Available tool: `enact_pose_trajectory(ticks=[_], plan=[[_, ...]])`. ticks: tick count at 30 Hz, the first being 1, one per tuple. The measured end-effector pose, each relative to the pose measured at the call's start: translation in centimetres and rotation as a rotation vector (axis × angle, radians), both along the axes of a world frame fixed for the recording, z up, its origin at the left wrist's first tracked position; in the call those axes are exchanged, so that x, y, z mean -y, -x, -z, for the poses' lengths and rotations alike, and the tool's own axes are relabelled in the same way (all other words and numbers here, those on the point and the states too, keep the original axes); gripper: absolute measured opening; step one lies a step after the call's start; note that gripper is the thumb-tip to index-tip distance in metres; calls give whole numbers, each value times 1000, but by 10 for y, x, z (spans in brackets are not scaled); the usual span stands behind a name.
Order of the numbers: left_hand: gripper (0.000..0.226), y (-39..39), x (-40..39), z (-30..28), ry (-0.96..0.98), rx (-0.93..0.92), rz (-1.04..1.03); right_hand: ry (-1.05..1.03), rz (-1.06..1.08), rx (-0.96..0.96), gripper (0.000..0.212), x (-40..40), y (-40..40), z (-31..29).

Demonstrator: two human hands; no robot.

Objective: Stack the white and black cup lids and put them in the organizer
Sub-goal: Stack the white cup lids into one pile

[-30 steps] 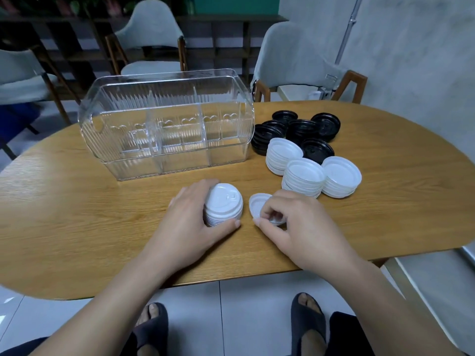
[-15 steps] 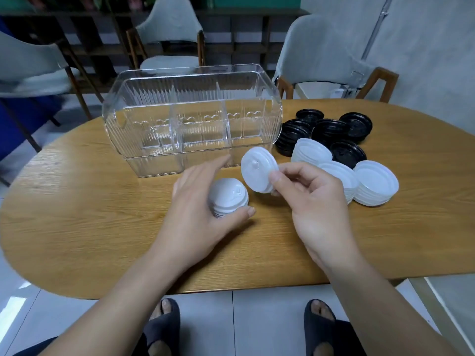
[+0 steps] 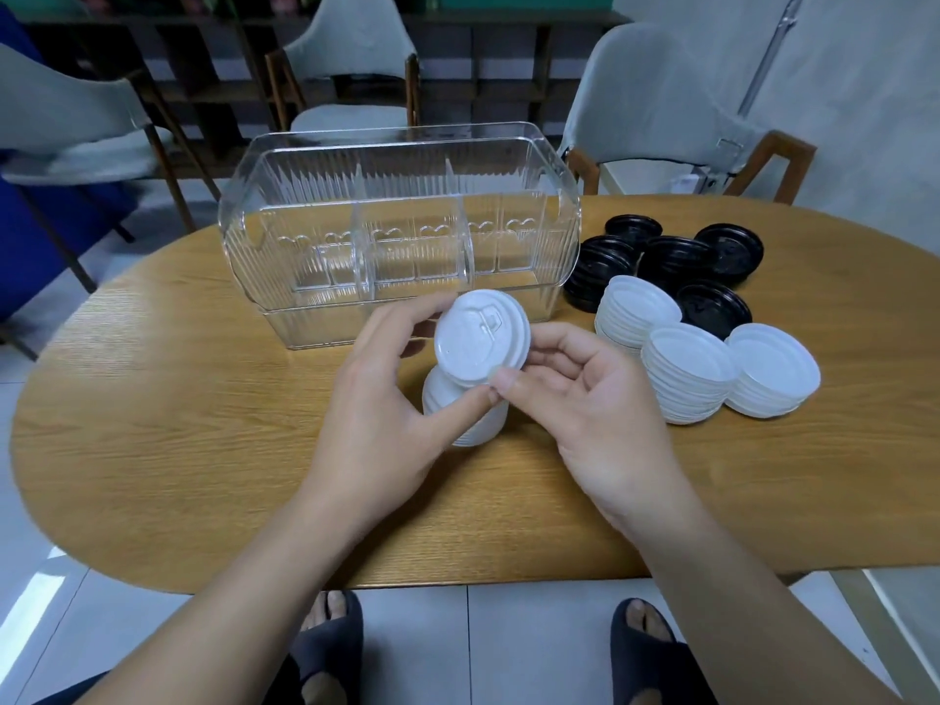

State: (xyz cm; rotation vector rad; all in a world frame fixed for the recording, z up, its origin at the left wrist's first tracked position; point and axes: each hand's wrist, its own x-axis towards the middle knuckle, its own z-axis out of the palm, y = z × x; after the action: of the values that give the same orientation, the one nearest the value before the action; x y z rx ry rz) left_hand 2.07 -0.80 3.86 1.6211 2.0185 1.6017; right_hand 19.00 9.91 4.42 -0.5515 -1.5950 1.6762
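Lid [image 3: 480, 338], white, is pinched at its rim by both hands and tilted, top face w/ sip tab toward the camera, just above a short white stack [image 3: 465, 414] on the table [image 3: 178, 424]. Right hand [image 3: 585, 399]: thumb and fingers clamped on lid's lower right edge. Left hand [image 3: 376, 399]: fingers curled on lid's left edge, thumb reaching under it, its tip touching the right thumb; palm sits beside the stack. Can't tell if left hand also touches the stack. Just beyond the hands is the clear organizer [image 3: 402, 236], ribbed walls, dividers making three compartments, nothing seen inside. Right of the right hand, three more white stacks [image 3: 686, 368], close together, upside down. Beyond those, near organizer's right end, black lids [image 3: 671, 262] in several low piles, touching the white ones. Chairs [image 3: 351, 58] stand past the table's far edge. Below the table edge, feet in dark slides [image 3: 325, 648] on a tiled floor.
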Motion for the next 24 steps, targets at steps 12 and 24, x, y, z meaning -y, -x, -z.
enact_pose_trajectory(ticks=[12,24], plan=[[78,22,11,10,77,-172,59,-467,39,313,71,1,6,7],[138,28,7,27,378,-60,71,-572,131,484,60,-2,12,12]])
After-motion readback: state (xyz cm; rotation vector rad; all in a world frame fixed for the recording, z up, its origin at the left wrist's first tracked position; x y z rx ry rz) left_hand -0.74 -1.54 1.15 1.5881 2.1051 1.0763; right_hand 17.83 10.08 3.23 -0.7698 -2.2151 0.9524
